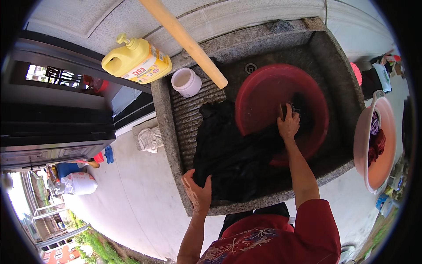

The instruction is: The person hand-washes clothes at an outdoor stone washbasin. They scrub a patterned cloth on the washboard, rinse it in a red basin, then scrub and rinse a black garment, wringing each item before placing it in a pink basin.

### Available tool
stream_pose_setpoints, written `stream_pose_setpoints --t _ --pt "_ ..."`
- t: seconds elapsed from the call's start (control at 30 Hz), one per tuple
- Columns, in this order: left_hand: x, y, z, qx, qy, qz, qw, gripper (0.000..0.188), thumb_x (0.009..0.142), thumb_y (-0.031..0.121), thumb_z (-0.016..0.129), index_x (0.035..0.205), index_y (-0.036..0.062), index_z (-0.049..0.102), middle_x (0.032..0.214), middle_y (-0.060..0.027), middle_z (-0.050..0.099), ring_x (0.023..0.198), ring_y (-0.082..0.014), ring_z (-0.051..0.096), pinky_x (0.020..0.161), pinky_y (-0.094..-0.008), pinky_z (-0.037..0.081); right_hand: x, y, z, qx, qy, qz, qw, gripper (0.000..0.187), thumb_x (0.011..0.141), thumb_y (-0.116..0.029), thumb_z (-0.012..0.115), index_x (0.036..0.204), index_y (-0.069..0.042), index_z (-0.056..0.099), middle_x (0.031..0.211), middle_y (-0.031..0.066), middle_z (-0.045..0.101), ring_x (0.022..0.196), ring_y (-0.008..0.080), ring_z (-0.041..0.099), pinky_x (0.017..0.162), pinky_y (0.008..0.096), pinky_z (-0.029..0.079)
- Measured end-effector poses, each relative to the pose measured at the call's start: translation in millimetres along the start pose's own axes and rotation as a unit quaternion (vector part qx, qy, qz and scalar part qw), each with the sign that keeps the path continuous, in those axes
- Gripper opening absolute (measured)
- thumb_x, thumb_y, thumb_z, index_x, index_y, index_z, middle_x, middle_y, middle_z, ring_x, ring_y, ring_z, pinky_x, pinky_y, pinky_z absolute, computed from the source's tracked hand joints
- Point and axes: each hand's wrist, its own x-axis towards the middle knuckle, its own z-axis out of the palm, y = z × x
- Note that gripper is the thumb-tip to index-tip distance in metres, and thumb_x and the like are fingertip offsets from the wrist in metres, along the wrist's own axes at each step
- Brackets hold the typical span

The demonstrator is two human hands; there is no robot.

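Observation:
A black garment [228, 154] is spread over the ribbed washboard [184, 127] of a stone sink, and its right part hangs into a red basin [246, 83] of water. My right hand [289, 123] is over the basin, its fingers closed round a small brown thing [281, 111] whose kind is mostly hidden. Dark wet cloth lies in the water beside those fingers. At the sink's near left corner is my left hand [197, 191], thumb and fingers apart, touching the garment's edge and the stone rim.
A yellow pump jug [136, 61] and a white tub [186, 82] stand at the sink's far left. One pale wooden pole [189, 42] slants over the sink. To the right, a pink basin [364, 145] holds dark red clothes. On the floor at left lies a pale cloth [150, 139].

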Motion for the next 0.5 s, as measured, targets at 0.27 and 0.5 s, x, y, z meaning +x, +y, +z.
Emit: stream_pose_setpoints --t 0.27,0.5 --pt "28 20 11 0.096 -0.125 0.240 0.958 0.036 0.072 0.022 0.076 0.099 0.0063 0.059 0.095 -0.0099 0.056 0.093 -0.0283 0.054 0.081 -0.0429 0.041 -25 -84 -33 0.540 -0.300 -0.144 0.773 0.059 0.079 -0.012 0.073 0.134 -0.015 0.051 0.105 0.0061 0.053 0.098 0.0166 0.055 0.086 0.0297 0.046" --pt "-22 3 5 0.019 -0.204 0.225 0.952 0.033 0.059 0.029 0.077 0.065 0.0083 0.052 0.060 -0.0056 0.049 0.059 -0.0262 0.050 0.059 -0.0392 0.036 -117 -141 -49 0.185 -0.052 -0.602 0.775 0.060 0.076 -0.037 0.071 0.132 -0.029 0.050 0.105 0.0097 0.047 0.091 0.0232 0.051 0.069 0.0371 0.042"
